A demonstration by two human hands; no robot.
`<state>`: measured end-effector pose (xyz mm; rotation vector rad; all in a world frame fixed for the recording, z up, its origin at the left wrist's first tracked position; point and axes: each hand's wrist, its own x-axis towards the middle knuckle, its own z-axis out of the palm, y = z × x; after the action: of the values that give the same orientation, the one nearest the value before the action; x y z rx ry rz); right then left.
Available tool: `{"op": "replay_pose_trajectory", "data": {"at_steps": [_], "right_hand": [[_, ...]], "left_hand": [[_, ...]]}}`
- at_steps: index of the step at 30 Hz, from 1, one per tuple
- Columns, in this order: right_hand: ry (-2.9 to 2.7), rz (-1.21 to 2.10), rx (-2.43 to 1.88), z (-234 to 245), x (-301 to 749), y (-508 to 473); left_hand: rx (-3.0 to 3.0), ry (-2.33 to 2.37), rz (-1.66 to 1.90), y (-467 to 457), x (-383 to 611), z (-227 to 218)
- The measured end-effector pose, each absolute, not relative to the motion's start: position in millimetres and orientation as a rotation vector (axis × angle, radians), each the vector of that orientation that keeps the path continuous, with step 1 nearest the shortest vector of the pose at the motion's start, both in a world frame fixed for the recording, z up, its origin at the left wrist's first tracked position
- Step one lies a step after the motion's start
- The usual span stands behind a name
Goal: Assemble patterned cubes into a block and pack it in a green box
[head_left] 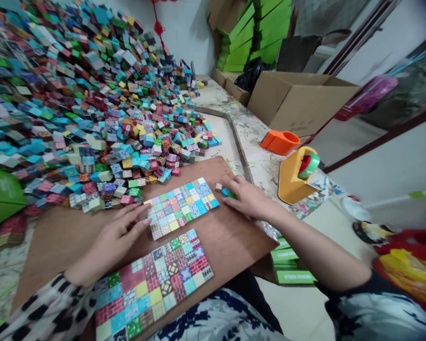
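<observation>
Two flat blocks of small patterned cubes lie on a brown board [234, 246]. My left hand [124, 232] rests at the left end of the far cube block [181, 203], fingers spread along its edge. Closer to my body is the larger near cube block [156, 284], with brick and TNT patterns. To the right, my right hand [246, 196] reaches over a few loose cubes [227, 192], its thumb and fingers apart around them. A single pale cube [218, 187] sits between these and the far block. Whether the right fingertips press on the cubes is partly hidden.
A huge heap of colourful cubes [92, 109] covers the left and back. On the right stand an orange ring-shaped holder [280, 142], a yellow tape dispenser [294, 177] and an open cardboard box [298, 102]. Green boxes [3, 194] are at the left, others below the table.
</observation>
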<state>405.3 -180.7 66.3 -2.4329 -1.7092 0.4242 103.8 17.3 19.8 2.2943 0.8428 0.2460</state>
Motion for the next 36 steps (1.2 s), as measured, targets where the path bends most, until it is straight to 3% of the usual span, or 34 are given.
{"op": "replay_pose_trajectory", "data": {"at_steps": [7, 22, 36], "right_hand": [[-1.714, 0.262, -2.431, 44, 406, -149], [-1.684, 0.239, -2.573, 53, 402, -158], [-1.469, 0.508, -2.544, 48, 397, -176]], "left_hand": [[2.301, 0.846, 0.232, 15, 105, 24], [2.294, 0.838, 0.261, 16, 104, 21], [2.298, 0.82, 0.245, 16, 107, 24]]}}
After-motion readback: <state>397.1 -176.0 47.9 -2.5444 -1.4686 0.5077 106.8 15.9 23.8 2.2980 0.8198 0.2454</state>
